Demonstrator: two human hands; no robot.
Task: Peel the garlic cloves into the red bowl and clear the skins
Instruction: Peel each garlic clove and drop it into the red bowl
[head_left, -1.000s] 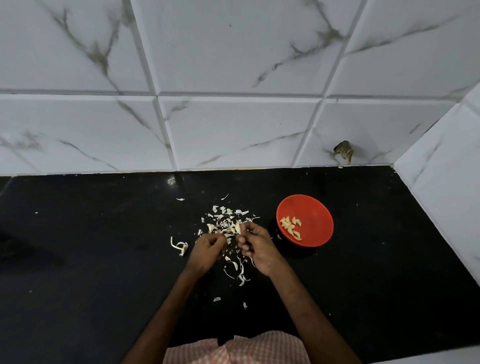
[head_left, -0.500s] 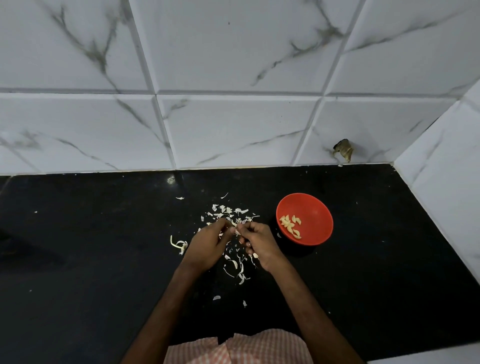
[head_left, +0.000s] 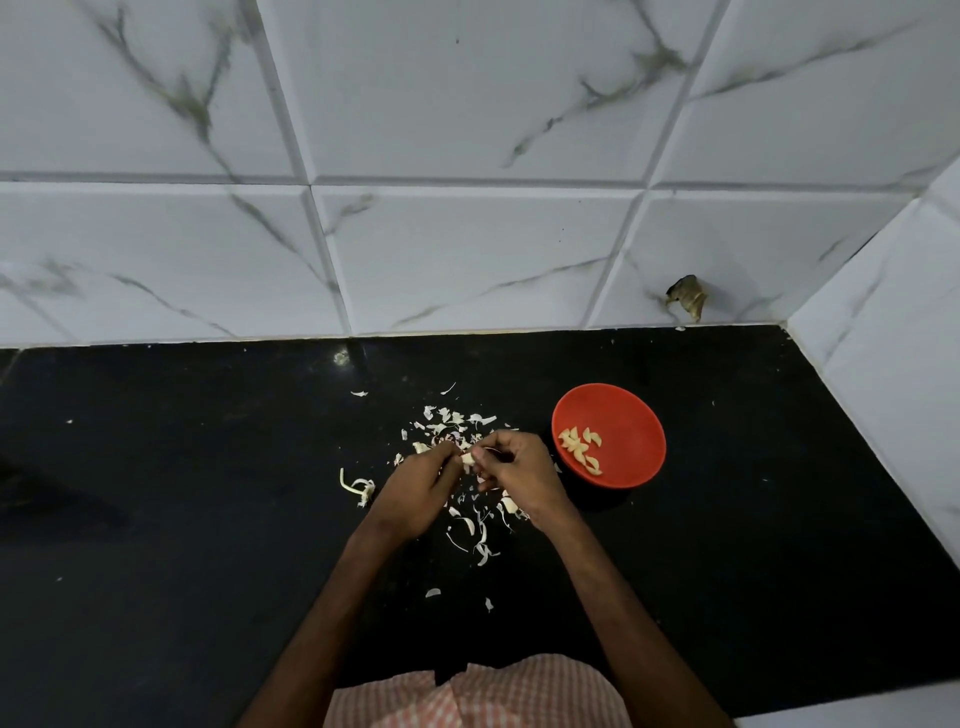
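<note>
Both hands pinched one garlic clove (head_left: 467, 458) above the scattered skins (head_left: 457, 421), just left of the red bowl (head_left: 636, 415).

The left hand (head_left: 415, 493) and right hand (head_left: 519, 478) met fingertip to fingertip, curled round the clove, which the fingers mostly hid. Several peeled cloves (head_left: 579, 449) lay inside the bowl, which stood on the black countertop (head_left: 208, 493). Skins lay beyond and beneath the hands, some covered by them; a curled stem piece (head_left: 358, 488) lay to the left. A brown scrap (head_left: 687, 301), hard to make out, clung low on the marbled tile wall (head_left: 467, 260). A checked garment (head_left: 493, 696) was cut off at the bottom edge.
</note>
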